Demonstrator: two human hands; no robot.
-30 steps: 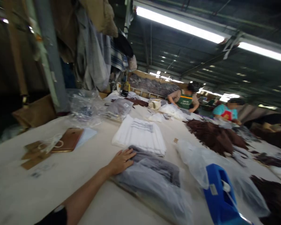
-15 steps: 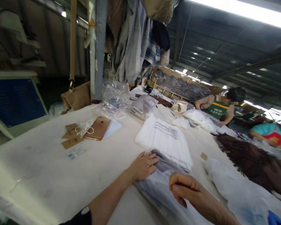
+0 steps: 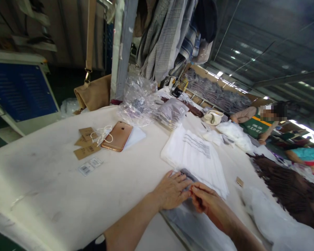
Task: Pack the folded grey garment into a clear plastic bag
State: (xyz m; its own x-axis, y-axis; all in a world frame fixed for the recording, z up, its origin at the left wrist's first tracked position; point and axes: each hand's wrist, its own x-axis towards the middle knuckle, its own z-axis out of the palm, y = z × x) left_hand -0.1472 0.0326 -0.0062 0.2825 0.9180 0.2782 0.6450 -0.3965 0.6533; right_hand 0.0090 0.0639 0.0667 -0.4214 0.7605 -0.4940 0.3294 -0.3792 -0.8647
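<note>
My left hand (image 3: 172,190) lies flat, fingers spread, on a grey folded item in a clear plastic bag (image 3: 196,226). Close against its fingertips is my right hand (image 3: 205,200), its fingers curled and pinched together over the bag; what they grip is too small to make out. Just beyond both hands rests a stack of white printed bags (image 3: 195,150). A rose-gold phone (image 3: 117,136) lies to the left, beside brown tags (image 3: 87,148) with white strings and a barcode label (image 3: 90,166).
Crumpled plastic (image 3: 138,101) and bagged grey goods (image 3: 171,111) sit at the back of the table (image 3: 54,174). Dark brown fringed cloth (image 3: 285,184) and white plastic (image 3: 272,212) lie at the right. A person in a green apron (image 3: 256,123) stands across; another is farther right.
My right hand has moved left and forward to meet my left hand, which stays on the bag. The camera view has shifted, and most things appear farther right.
</note>
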